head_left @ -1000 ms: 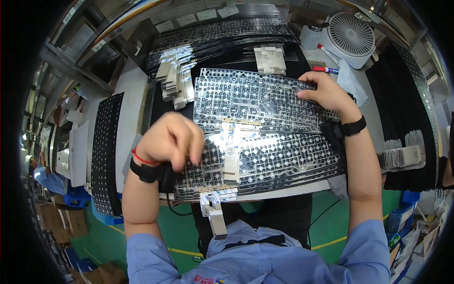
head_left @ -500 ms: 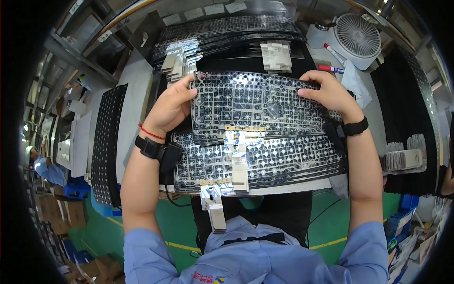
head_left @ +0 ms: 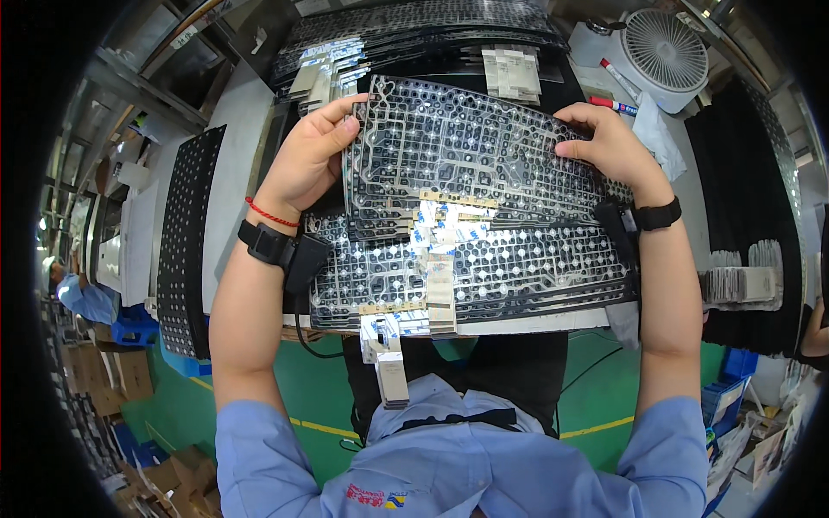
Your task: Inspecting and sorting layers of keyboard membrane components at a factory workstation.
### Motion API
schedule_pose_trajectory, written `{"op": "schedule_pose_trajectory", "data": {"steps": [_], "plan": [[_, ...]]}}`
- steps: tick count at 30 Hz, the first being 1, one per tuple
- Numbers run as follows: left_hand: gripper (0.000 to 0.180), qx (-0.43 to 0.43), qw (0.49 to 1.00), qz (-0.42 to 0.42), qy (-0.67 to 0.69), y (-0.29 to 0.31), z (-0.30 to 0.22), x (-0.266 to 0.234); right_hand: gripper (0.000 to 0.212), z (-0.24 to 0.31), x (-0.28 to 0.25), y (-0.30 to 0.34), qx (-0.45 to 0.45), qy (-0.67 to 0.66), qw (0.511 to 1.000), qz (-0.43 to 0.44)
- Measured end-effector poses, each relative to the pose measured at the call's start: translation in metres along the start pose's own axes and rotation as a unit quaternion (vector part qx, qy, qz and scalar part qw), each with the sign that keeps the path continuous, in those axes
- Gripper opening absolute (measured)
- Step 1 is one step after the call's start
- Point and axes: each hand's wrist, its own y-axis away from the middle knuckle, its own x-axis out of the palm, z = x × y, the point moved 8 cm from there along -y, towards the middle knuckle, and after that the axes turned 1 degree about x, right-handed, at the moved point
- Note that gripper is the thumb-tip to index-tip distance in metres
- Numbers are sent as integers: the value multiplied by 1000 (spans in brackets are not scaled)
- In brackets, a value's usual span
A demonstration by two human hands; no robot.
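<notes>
Both of my hands are clamped on one clear keyboard membrane sheet (head_left: 471,155), held up flat over the workbench (head_left: 233,173). My left hand (head_left: 311,160) pinches its left edge, thumb on top near the upper corner, fingers curled behind. My right hand (head_left: 609,147) grips the right edge the same way, well apart from the left, so the sheet is stretched between them. Silver circuit traces run across the sheet.

Just below it, a second membrane sheet (head_left: 518,276) lies on the bench, its near edge at the bench front, with white and blue ribbon tails (head_left: 436,259) crossing its middle. I wear a black wristband (head_left: 268,246) and a red string (head_left: 272,213) on my left wrist, a black watch (head_left: 656,214) on my right. A black perforated panel (head_left: 186,233) lies to my left. A white desk fan (head_left: 661,52) stands at the far right, with a red-capped marker (head_left: 615,105) beside it. Stacks of white strips (head_left: 516,73) sit beyond the held sheet.
</notes>
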Motion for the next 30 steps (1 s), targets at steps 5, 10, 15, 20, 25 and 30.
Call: {"op": "schedule_pose_trajectory", "data": {"steps": [5, 10, 15, 20, 25, 30], "plan": [[42, -21, 999, -37, 2, -3, 8, -1, 44, 3, 0, 1, -48, 24, 998, 11], [45, -36, 999, -26, 12, -3, 10, 0, 47, 6, 2, 1, -52, 51, 997, 20], [42, -45, 999, 10, 1, 2, 5, 14, 40, 6, 4, 1, -37, 26, 999, 18], [36, -34, 999, -11, -17, -1, 5, 14, 34, 5, 4, 0, -31, 52, 998, 22], [34, -33, 999, -32, -25, -5, 14, 3, 29, 1, 2, 0, -28, 26, 999, 8], [44, -39, 998, -32, 22, -2, 11, 6, 28, -8, 0, -1, -12, 3, 1000, 16]]}}
